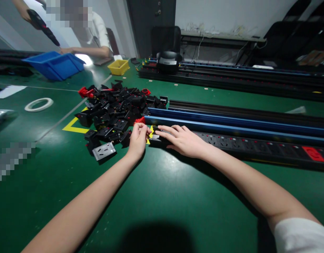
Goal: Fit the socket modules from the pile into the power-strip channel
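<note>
Black socket modules are heaped left of the fingers of the left hand, which is curled narrow; whether anything is pinched cannot be told. The right hand is spread loosely over the black socket strip, extended rightward past its fingers.

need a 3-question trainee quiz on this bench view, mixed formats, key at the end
1. True or false: the camera wearer's right hand is by the end of the black socket strip nearest the pile of black socket modules.
2. The bright panel on the strip, near the picture's right edge, is: (a) yellow (b) red (c) white
3. Open: how does the wearer's left hand differ in shape from the right?

Key:
1. True.
2. b.
3. The left is curled in, the right outstretched; whether the left grips anything can't be made out.
</note>
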A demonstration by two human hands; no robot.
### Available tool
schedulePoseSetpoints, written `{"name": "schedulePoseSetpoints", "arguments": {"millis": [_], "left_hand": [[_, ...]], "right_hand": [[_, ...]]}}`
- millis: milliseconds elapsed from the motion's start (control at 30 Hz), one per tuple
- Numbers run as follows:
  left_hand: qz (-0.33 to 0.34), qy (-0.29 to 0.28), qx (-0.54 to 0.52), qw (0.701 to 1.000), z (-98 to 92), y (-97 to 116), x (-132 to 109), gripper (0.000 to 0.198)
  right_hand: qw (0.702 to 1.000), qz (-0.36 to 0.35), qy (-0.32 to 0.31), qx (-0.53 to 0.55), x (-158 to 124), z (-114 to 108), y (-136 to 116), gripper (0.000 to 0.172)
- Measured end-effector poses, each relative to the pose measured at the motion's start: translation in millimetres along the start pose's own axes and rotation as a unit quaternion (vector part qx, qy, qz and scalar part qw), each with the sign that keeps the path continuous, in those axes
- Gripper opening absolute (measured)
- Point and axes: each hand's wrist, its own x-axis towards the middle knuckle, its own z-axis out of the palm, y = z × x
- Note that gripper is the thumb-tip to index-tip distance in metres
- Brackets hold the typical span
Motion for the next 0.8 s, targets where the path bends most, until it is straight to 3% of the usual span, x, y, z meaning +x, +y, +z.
{"name": "schedulePoseSetpoints", "arguments": {"millis": [300, 800], "left_hand": [[0.002, 0.002, 0.004, 1.0, 0.6, -2.1, 0.6, 0.026], [0.01, -0.008, 0.03, 0.999, 1.5, 2.9, -4.1, 0.022]], "right_hand": [[0.999, -0.007, -0.031, -0.008, 2.0, 2.7, 0.9, 0.055], [1.0, 0.003, 0.003, -0.008, 0.8, 0.6, -3.6, 0.033]]}}
